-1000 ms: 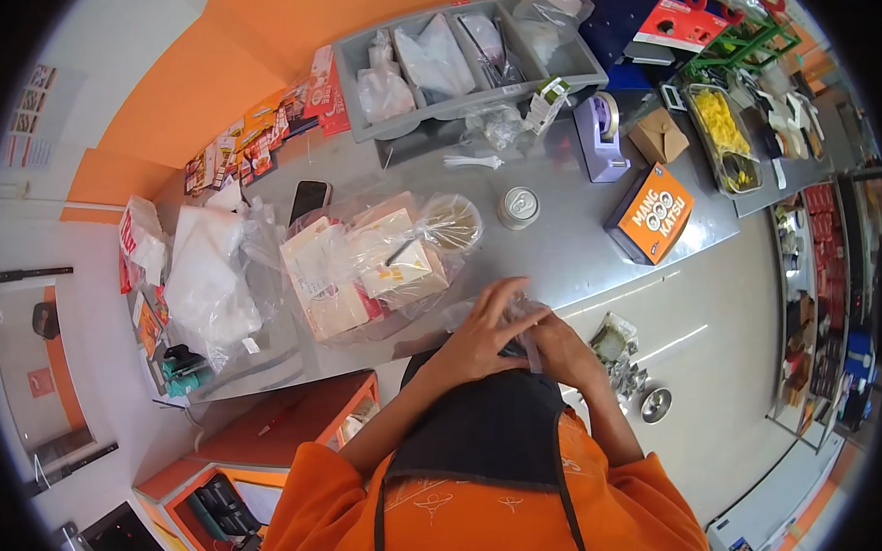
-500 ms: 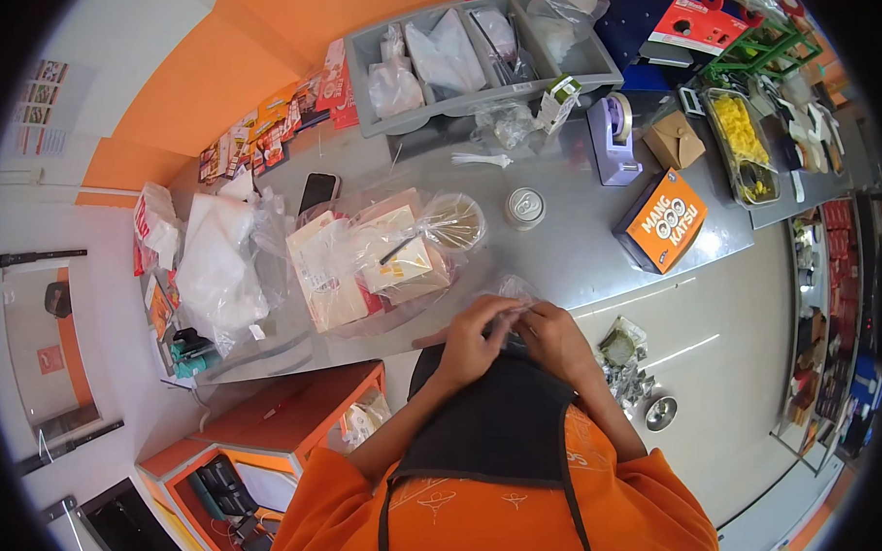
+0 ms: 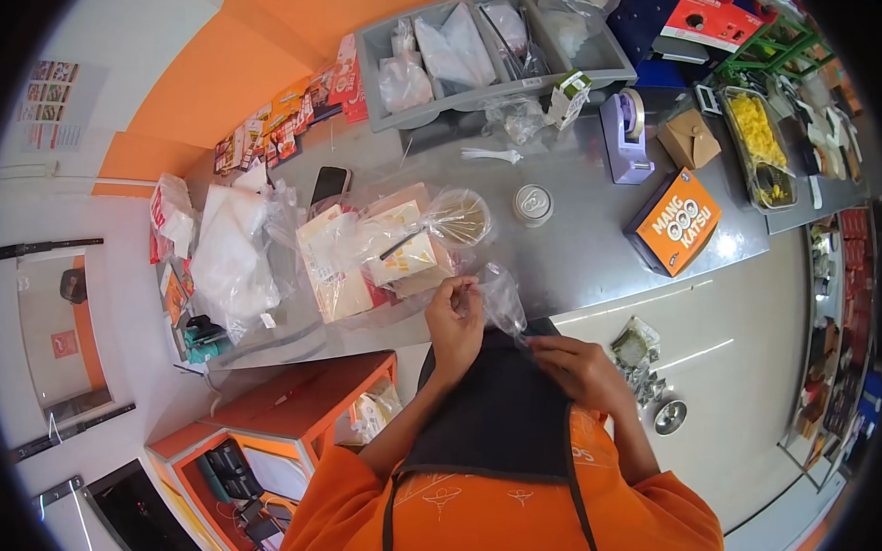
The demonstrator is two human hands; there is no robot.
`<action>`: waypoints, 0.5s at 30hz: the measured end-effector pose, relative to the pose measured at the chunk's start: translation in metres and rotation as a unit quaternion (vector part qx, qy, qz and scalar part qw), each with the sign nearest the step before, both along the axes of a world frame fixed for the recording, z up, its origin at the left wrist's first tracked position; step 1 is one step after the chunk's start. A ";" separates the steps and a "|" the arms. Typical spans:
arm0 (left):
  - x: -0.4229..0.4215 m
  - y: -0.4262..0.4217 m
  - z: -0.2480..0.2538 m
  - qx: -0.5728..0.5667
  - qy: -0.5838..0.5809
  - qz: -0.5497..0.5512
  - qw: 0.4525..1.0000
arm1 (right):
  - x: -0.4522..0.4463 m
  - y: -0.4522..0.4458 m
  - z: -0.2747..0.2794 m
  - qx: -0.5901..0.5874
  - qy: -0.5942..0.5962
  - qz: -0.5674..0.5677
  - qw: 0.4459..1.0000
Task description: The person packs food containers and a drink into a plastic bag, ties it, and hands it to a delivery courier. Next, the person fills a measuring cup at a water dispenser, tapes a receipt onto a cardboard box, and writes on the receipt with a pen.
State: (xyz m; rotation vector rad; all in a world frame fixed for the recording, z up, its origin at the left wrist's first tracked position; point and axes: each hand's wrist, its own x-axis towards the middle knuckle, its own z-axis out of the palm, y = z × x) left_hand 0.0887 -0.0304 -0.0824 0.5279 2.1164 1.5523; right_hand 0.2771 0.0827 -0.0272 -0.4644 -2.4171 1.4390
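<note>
A small clear plastic bag (image 3: pixel 501 299) is stretched between my two hands, just off the front edge of the steel counter. My left hand (image 3: pixel 456 320) pinches its upper left side with curled fingers. Lower down, my right hand (image 3: pixel 576 366) grips the other end of the bag, fingers pressed together. Close to my left hand, clear plastic bags wrap food boxes (image 3: pixel 403 260) and a round clear-lidded cup (image 3: pixel 459 218). A silver can (image 3: pixel 533 206) stands upright on the counter beyond the bag.
An orange box (image 3: pixel 676 223), a brown carton (image 3: pixel 690 138) and a purple tape dispenser (image 3: pixel 627 141) stand at right. A grey divided bin (image 3: pixel 437 108) lies at the back. White plastic bags (image 3: pixel 230 258) and a phone (image 3: pixel 330 185) are at left; an orange cabinet (image 3: pixel 281 406) is below.
My hands have moved apart, left hand to the left and right hand down and right. The small plastic bag, bunched between them before, is now drawn out. The view has shifted slightly.
</note>
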 end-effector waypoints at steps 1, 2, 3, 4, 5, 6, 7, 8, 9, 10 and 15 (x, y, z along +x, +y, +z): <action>0.000 0.000 0.000 -0.006 -0.004 -0.003 1.000 | 0.003 0.012 0.003 -0.026 -0.008 0.011 1.000; 0.000 0.001 0.001 -0.003 0.013 -0.010 1.000 | 0.002 0.025 0.007 -0.052 -0.015 0.022 0.998; 0.001 0.002 0.003 0.000 0.028 -0.018 0.999 | -0.009 0.035 0.014 -0.104 -0.034 -0.074 0.991; 0.002 0.004 0.004 0.003 0.043 -0.027 0.999 | -0.025 0.049 0.003 -0.054 0.001 -0.157 0.986; 0.004 0.005 0.005 0.011 0.026 -0.039 0.999 | -0.043 0.067 -0.018 0.019 0.020 -0.201 0.979; 0.005 0.007 0.006 0.019 0.010 -0.052 0.998 | -0.070 0.081 -0.025 0.139 0.027 -0.221 0.965; 0.005 0.009 0.007 0.027 -0.005 -0.065 0.998 | -0.096 0.091 -0.030 0.257 0.034 -0.239 0.936; 0.003 0.011 0.008 0.034 -0.027 -0.072 0.996 | -0.113 0.098 -0.046 0.270 -0.034 -0.210 0.939; 0.001 0.013 0.010 0.040 -0.050 -0.079 0.995 | -0.119 0.100 -0.061 0.243 -0.074 -0.182 0.950; 0.000 0.013 0.011 0.046 -0.072 -0.086 0.993 | -0.126 0.102 -0.074 0.217 -0.114 -0.155 0.957; -0.007 0.015 -0.007 0.080 -0.111 -0.058 0.989 | -0.106 0.109 -0.066 -0.079 -0.078 -0.205 0.972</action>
